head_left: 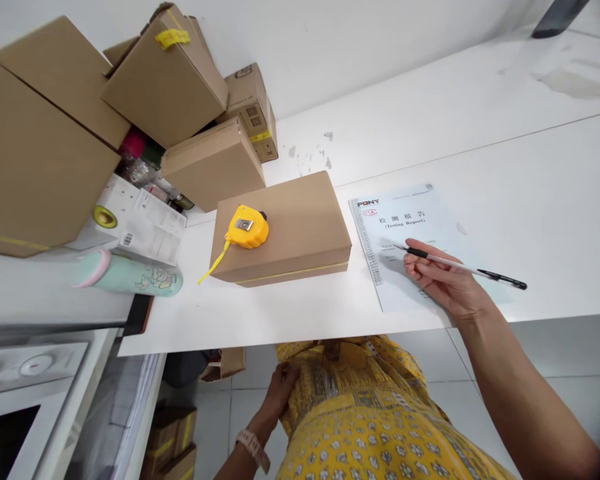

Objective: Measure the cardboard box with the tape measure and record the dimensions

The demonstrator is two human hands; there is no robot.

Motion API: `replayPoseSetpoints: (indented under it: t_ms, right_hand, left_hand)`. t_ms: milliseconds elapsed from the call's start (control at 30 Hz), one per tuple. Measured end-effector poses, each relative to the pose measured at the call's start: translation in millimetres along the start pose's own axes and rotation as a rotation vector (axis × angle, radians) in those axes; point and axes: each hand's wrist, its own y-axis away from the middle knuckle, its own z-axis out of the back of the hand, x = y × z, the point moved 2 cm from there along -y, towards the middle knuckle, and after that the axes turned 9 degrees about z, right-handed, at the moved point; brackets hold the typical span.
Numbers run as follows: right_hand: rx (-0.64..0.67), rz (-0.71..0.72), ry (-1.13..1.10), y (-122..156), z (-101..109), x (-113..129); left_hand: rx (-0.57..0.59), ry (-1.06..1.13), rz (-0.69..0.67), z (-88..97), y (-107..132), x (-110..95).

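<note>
My right hand (445, 277) is closed around a ballpoint pen (455, 265), its tip pointing left and its black cap on the rear end. The hand hovers over or rests on a printed testing report (395, 200) lying on the white table; I cannot tell if it touches. Left of the report sits a closed cardboard box (300, 220). On top of that box is a yellow tape measure (249, 227), a short length of tape sticking out. Below the table edge, my left hand (283, 387) is against the yellow patterned dress (350, 407), fingers curled and partly hidden.
Several cardboard boxes (165, 80) are stacked at the back left. A mint bottle (135, 273) lies near a white carton (140, 220). The table's front edge (300, 339) runs before me. A white appliance (25, 393) stands at lower left.
</note>
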Motion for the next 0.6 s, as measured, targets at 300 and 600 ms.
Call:
replayPoseSetpoints:
  t_ms: [300, 600]
  right_hand:
    - [0.036, -0.008, -0.005, -4, -3, -2]
    - [0.066, 0.0, 0.109, 0, -14, 3]
  left_hand:
    - [0.086, 0.354, 0.124, -14.4, 5, -21]
    - [0.08, 0.251, -0.197, -21.4, 12, -99]
